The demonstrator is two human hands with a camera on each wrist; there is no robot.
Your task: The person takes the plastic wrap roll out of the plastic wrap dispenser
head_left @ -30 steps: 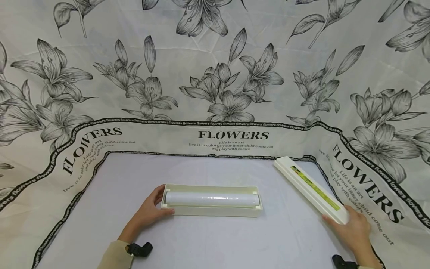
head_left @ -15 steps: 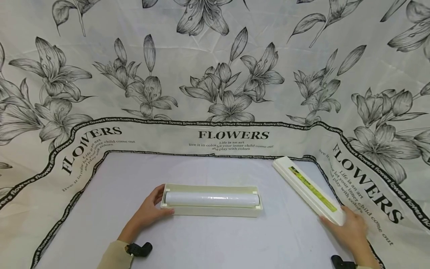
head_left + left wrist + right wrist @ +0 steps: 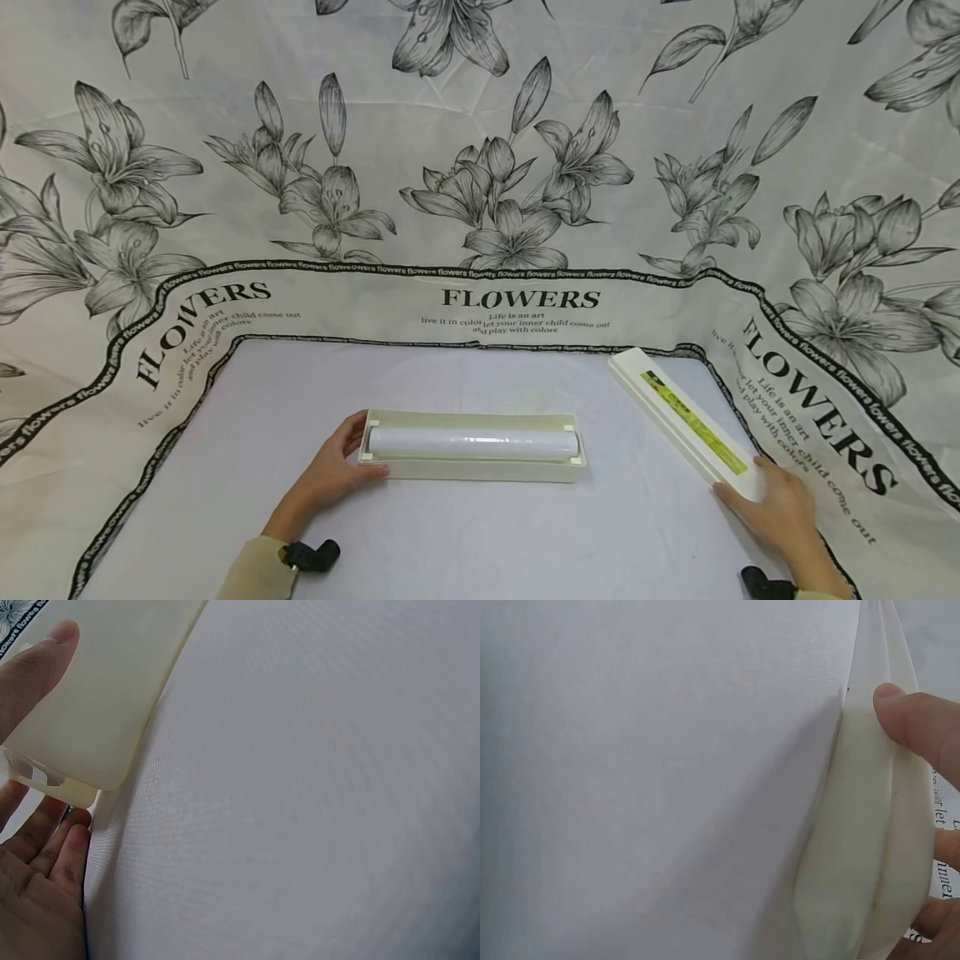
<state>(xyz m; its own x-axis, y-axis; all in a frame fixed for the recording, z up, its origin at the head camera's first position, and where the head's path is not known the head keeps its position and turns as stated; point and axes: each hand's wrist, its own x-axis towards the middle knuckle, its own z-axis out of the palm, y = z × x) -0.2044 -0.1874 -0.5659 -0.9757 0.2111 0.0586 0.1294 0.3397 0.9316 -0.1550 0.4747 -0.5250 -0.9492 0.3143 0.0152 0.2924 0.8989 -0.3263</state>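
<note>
Noting the hands first. Left hand [image 3: 337,472] is curled about the left end of the long cream box [image 3: 480,472]: thumb against the front wall, other fingers around the end, parted only by what they hold. Right hand [image 3: 782,504] pinches the near end of a long white cover [image 3: 674,427], thumb on one long side, fingers on the other.

Positions: box mid-worktop [image 3: 487,542], uncovered, with a pale, glossy roll [image 3: 442,442] lying lengthwise inside. Cover slantwise to its right, well apart, yellow-green label [image 3: 693,423] up, far end at the black trim of the floral cloth [image 3: 360,310]. Whether the cover lies flat or is partly raised: cannot tell; right wrist view shows a shadow beside it.

Risks, judged:
1. Cover held at one end only; its length could make the far end dip or swing if the pinch slackens on what looks like smooth plastic.
2. Far end could catch the trim and rumple the cloth.
3. Box steadied at the left only; a knock at the right end would likely pivot it.
4. Tilting the box might shift the roll; how firmly it is seated is not visible.
5. Left fingers at the rim could be nipped by anything pressed down there.
</note>
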